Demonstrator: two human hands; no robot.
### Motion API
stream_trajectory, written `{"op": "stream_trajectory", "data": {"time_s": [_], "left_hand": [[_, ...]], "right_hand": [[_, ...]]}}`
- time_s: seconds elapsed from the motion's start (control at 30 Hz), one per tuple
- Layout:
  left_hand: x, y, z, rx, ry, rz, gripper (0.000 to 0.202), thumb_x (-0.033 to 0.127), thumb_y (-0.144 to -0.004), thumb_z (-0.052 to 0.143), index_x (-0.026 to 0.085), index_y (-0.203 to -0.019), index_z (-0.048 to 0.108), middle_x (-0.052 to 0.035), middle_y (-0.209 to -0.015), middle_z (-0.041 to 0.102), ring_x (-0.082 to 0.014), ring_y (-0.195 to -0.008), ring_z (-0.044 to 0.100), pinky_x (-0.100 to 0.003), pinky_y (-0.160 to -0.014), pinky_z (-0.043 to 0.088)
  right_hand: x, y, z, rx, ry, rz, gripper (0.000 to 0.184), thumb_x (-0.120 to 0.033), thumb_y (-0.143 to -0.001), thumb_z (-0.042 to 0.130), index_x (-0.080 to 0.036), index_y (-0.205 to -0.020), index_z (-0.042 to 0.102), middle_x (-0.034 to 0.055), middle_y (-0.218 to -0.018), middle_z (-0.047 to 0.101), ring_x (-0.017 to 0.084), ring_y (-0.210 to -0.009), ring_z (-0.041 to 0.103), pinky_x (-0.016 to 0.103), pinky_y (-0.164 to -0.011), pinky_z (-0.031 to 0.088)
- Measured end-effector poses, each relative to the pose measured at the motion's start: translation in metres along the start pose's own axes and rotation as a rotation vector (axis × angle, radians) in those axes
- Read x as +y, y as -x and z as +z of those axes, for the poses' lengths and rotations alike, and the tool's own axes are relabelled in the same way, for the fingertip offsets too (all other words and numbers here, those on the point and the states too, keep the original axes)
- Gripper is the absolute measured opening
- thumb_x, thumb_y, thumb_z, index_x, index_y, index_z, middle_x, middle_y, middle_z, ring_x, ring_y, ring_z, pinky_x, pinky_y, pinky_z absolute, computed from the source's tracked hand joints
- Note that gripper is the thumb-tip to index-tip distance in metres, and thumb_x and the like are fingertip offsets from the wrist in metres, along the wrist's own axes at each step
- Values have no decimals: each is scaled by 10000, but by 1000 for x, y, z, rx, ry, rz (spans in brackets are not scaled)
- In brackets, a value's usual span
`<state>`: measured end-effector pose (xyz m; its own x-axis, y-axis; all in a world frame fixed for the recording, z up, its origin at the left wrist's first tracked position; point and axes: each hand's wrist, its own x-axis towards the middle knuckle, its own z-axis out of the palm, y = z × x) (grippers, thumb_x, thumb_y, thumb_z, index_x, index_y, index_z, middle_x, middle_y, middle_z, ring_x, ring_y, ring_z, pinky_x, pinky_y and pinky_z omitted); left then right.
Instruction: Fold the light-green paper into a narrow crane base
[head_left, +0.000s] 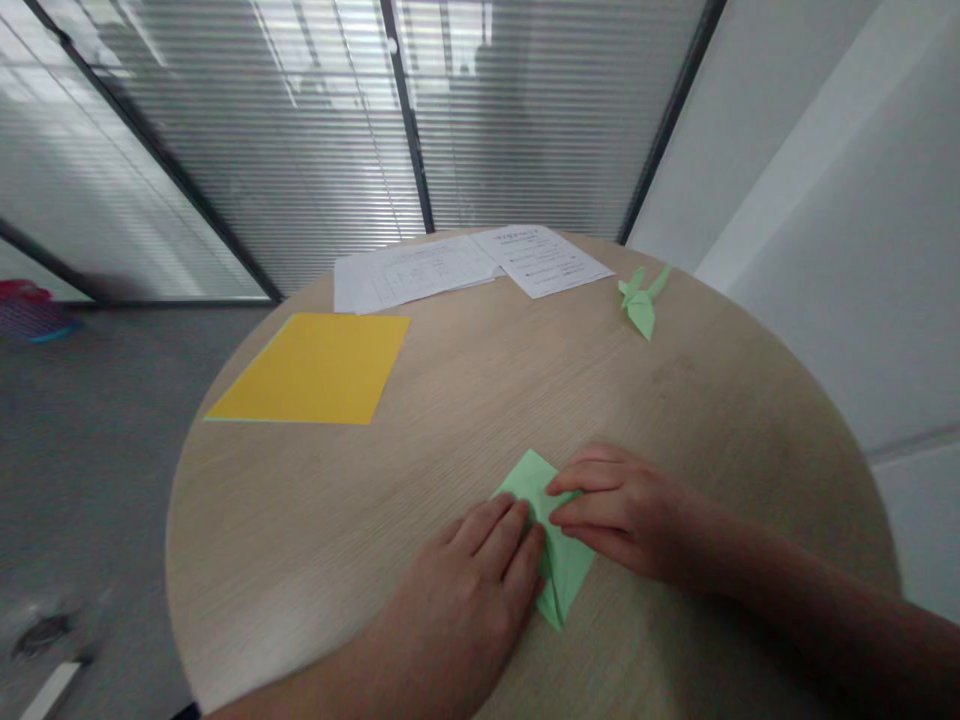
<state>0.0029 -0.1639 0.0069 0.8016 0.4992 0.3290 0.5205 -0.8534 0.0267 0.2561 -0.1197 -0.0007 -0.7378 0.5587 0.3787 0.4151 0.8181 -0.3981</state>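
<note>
A folded piece of light green origami paper [576,570] lies on the round table in front of me, diamond-shaped, with a crease line down its middle. My left hand [480,580] covers its left side, holding it down against the tabletop with the fingers close together. From the right, my right hand [626,510] rests its bent fingertips on the upper right part of the paper, gripping around its edge. The fingertips of both hands are close to each other near the centre crease. Part of the paper's left corner is hidden under my left hand.
On the round wooden table [450,400] lie a yellow sheet [322,370] at left, printed white papers [420,270] at the back, and a folded green paper crane [641,303] at back right. Glass panels with blinds [315,150] stand behind; a white wall [840,250] is at right.
</note>
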Motion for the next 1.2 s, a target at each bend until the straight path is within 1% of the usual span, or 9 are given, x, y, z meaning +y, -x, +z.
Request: {"op": "stream_trajectory", "data": {"time_s": [0.13, 0.3, 0.43, 0.6, 0.73, 0.83, 0.93, 1.07, 1.2], "left_hand": [[0, 0, -1, -30, -8, -12, 318, 162, -1025, 473, 67, -1279, 640, -173, -1256, 711, -333, -1136, 677, -467, -912, 629], [2, 0, -4, -115, -24, -42, 320, 179, -996, 565, 78, -1290, 643, -134, -1106, 716, -298, -984, 674, -442, -855, 618], [4, 3, -3, -72, -52, -53, 322, 203, -1006, 575, 96, -1302, 647, -141, -1160, 713, -311, -1041, 661, -448, -865, 599], [3, 5, -1, -27, -85, -104, 321, 278, -1062, 512, 147, -1307, 673, -168, -1233, 708, -328, -1111, 660, -463, -864, 590], [0, 4, -4, -31, -73, -153, 318, 374, -1056, 545, 232, -1289, 708, -154, -1246, 709, -346, -1134, 655, -509, -890, 581], [-2, 4, -8, -61, -48, -196, 325, 439, -1039, 572, 315, -1306, 709, -131, -1267, 702, -355, -1150, 647, -578, -943, 554], [-2, 4, -10, -82, -41, -222, 345, 484, -1023, 592, 356, -1326, 697, -118, -1282, 700, -365, -1170, 643, -644, -985, 521], [-4, 6, -10, -70, -38, -205, 377, 504, -1023, 582, 345, -1350, 683, -138, -1303, 699, -375, -1207, 645, -665, -1002, 513], [-7, 8, -11, -7, -6, -165, 321, 427, -1062, 527, 271, -1264, 722, -131, -1306, 707, -343, -1202, 659, -611, -1023, 526]], "right_hand": [[-3, -3, 0, 13, 3, 19, 148, -183, -998, 631, -193, -918, 756, 71, -1048, 769, 228, -937, 671, 383, -893, 517], [-5, -4, 2, 25, -6, 33, 148, -179, -1007, 619, -183, -944, 752, 70, -1013, 765, 219, -913, 665, 369, -882, 510], [-4, -4, 6, 40, 5, 49, 141, -187, -1004, 626, -172, -1060, 754, 75, -1023, 769, 224, -920, 673, 376, -887, 514], [-5, -4, 7, 6, 49, 93, 233, -174, -992, 616, -146, -1187, 740, 112, -1081, 746, 259, -992, 660, 405, -893, 518], [-9, -6, 5, -19, 55, 103, 232, -168, -1005, 586, -143, -1160, 756, 112, -1052, 729, 257, -972, 647, 412, -882, 517], [-10, -7, 4, -34, 62, 118, 227, -172, -998, 593, -145, -1148, 761, 113, -1056, 724, 263, -980, 643, 426, -895, 513], [-10, -7, 4, -33, 63, 122, 219, -185, -982, 625, -145, -1150, 759, 111, -1059, 724, 266, -988, 643, 433, -909, 506], [-9, -8, 5, -25, 50, 126, 209, -188, -969, 654, -149, -1146, 758, 105, -1073, 729, 265, -1006, 643, 429, -918, 495], [-9, -7, 5, -21, 89, 136, 200, -226, -966, 675, -173, -1139, 761, 90, -1064, 737, 270, -993, 643, 439, -913, 481]]}}
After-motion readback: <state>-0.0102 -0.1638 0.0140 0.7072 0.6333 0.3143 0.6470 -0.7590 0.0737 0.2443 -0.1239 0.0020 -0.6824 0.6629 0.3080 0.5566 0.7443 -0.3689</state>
